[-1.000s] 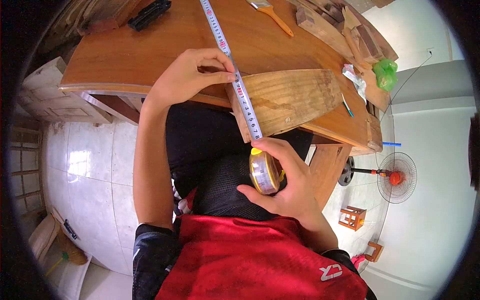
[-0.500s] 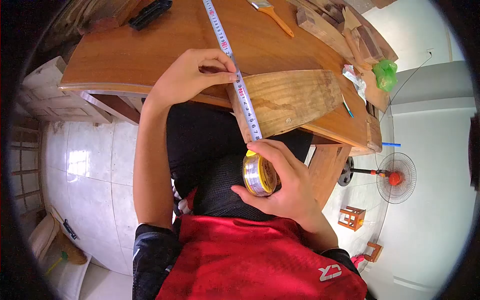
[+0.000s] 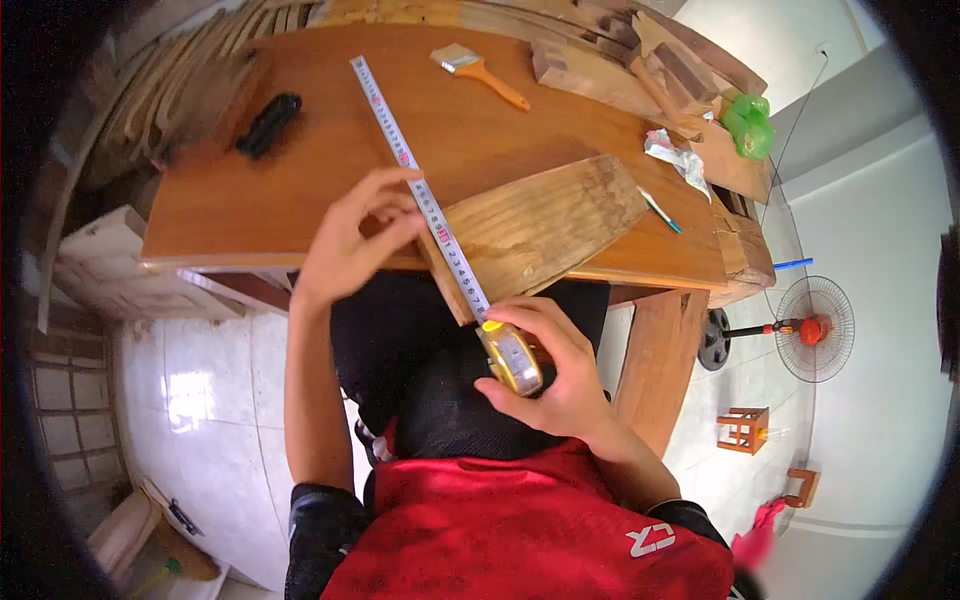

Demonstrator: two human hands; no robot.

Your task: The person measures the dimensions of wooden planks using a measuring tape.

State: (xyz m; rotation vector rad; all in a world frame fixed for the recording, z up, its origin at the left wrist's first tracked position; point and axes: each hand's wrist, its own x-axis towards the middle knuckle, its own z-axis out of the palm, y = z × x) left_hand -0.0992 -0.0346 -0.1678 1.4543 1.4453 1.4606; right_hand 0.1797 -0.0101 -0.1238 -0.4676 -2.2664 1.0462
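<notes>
A tape measure (image 3: pixel 513 362) with a yellow and clear case is gripped in my right hand (image 3: pixel 560 365), thumb below and fingers above. Its white blade (image 3: pixel 415 180) runs out from the case up and left across the tabletop, the end lying free. Under the lower stretch of blade rests a wooden board (image 3: pixel 545 225), tapered and rounded, jutting past the table's near edge. My left hand (image 3: pixel 360 240) is beside the blade's left edge at the board's corner, thumb and index finger apart, fingertips at or very near the blade.
On the wooden table (image 3: pixel 310 190) lie a paintbrush (image 3: pixel 480 75), a black object (image 3: pixel 270 123), a pen (image 3: pixel 660 210) and a crumpled wrapper (image 3: pixel 677 160). Wood offcuts (image 3: pixel 690 80) and a green plastic bag (image 3: pixel 748 127) are at the far right. A fan (image 3: pixel 810 330) stands beyond.
My left thumb and index finger have parted from their pinch on the blade. The view has shifted, showing the blade's far end and more of the tabletop. My right hand still holds the case.
</notes>
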